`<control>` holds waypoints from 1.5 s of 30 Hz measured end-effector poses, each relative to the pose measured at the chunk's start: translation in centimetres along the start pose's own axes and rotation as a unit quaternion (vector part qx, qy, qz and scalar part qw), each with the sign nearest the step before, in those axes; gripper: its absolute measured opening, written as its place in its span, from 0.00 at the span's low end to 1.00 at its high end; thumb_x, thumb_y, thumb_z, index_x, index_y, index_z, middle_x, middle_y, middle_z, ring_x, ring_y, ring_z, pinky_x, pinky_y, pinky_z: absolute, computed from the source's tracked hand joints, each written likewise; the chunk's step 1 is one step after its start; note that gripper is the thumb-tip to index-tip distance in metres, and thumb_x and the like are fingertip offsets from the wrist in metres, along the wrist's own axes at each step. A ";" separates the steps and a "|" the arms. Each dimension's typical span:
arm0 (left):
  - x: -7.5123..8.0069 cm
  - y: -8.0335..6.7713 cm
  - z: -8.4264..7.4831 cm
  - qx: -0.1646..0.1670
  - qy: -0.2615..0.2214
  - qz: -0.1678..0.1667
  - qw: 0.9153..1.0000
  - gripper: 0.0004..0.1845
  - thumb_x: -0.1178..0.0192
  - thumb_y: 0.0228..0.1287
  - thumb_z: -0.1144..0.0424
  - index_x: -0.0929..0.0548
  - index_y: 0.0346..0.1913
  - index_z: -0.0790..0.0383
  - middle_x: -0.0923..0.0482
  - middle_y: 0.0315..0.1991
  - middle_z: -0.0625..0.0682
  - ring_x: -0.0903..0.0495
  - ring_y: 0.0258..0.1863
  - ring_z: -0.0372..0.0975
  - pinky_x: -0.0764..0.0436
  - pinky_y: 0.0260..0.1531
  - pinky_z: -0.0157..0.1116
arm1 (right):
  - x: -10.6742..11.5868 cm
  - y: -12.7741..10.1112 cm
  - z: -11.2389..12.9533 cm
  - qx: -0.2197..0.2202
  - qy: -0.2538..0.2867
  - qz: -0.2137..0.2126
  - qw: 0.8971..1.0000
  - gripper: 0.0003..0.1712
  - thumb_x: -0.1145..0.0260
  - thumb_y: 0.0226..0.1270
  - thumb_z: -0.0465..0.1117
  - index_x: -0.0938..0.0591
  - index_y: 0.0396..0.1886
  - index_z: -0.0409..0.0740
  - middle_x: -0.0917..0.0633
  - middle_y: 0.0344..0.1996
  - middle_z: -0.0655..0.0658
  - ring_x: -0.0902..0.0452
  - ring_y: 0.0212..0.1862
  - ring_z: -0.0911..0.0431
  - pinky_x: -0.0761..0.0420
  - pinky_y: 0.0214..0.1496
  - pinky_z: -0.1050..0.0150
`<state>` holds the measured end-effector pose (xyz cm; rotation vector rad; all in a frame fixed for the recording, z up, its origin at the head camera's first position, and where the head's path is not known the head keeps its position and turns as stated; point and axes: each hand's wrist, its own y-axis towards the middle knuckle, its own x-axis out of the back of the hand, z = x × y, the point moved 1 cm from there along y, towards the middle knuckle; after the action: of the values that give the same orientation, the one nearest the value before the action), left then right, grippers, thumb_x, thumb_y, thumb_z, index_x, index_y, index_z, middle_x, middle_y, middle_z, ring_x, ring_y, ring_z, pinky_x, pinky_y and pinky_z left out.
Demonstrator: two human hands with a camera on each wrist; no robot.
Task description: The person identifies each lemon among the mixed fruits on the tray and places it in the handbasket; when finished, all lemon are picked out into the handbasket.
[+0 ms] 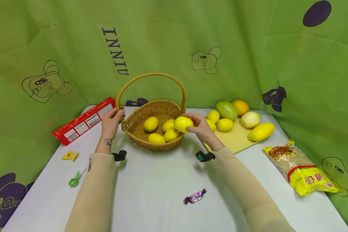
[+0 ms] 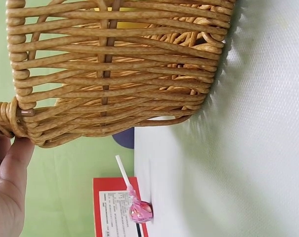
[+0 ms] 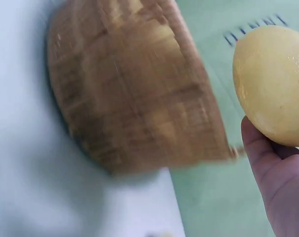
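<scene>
Lemon (image 1: 183, 124): in the right hand (image 1: 202, 128), fingers curled round it, held over the near-right rim of the basket (image 1: 139, 129), not touching the lemons inside.
Lemon surface: smooth, glossy yellow, oval with a small nub at one end; the right wrist view shows it resting on the fingers (image 3: 258, 148).
Left hand (image 1: 112, 121): grips the basket where the handle (image 1: 150, 75) meets the left rim; the left wrist view shows the thumb (image 2: 13, 163) pressed against the handle base.
Basket: woven tan wicker, round, open weave, tall arched handle; sits mid-tabletop toward the far edge.
Basket contents: four lemons (image 1: 150, 123), same glossy yellow.
Board (image 1: 237, 138): flat pale yellow, right of the basket near the far edge, just beside the right hand.
Board load: more lemons, a green mango (image 1: 227, 110), an orange (image 1: 240, 107), a pale round fruit (image 1: 250, 119), a long yellow mango (image 1: 261, 131).
Red box (image 1: 84, 121): long carton, far-left corner of the tabletop.
Noodle packet (image 1: 300, 167): crinkly plastic, right edge.
Purple candy (image 1: 195, 196): foil twist wrap, near the front edge, centre.
Green lollipop (image 1: 74, 180): left edge, with a yellow sachet (image 1: 70, 156) just beyond it.
Tabletop (image 1: 162, 180): matte white.
</scene>
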<state>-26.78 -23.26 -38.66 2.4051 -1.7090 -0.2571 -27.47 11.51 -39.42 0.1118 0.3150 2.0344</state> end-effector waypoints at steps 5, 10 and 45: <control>0.1 0.0 0.1 0.002 0.000 -0.001 1.000 0.05 0.37 0.59 0.61 0.15 0.38 0.55 0.22 0.23 0.42 0.24 0.27 0.31 0.22 0.29 0.22 | -3.0 1.7 -0.4 -0.021 -0.032 0.045 0.998 0.30 0.40 0.52 0.24 0.32 0.59 0.26 0.28 0.57 0.31 0.27 0.49 0.57 0.25 0.50 0.68; 0.0 0.0 0.1 0.003 -0.002 -0.002 1.000 0.07 0.37 0.59 0.61 0.15 0.39 0.58 0.21 0.23 0.43 0.23 0.27 0.31 0.22 0.29 0.23 | -5.0 2.9 -0.6 -0.025 -0.029 0.062 0.997 0.30 0.40 0.53 0.22 0.31 0.60 0.28 0.29 0.59 0.30 0.28 0.55 0.50 0.28 0.58 0.62; 0.0 -0.1 -0.1 0.015 0.011 -0.001 1.000 0.05 0.38 0.60 0.60 0.16 0.38 0.52 0.21 0.24 0.44 0.23 0.29 0.33 0.22 0.29 0.23 | 9.0 -0.6 -1.2 -0.033 -0.044 -0.104 0.993 0.30 0.40 0.58 0.22 0.36 0.62 0.25 0.22 0.48 0.56 0.33 0.61 0.48 0.41 0.69 0.53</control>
<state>-26.63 -23.23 -38.55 2.4215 -1.7118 -0.2056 -31.42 19.52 -41.26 0.1224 0.1942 1.8263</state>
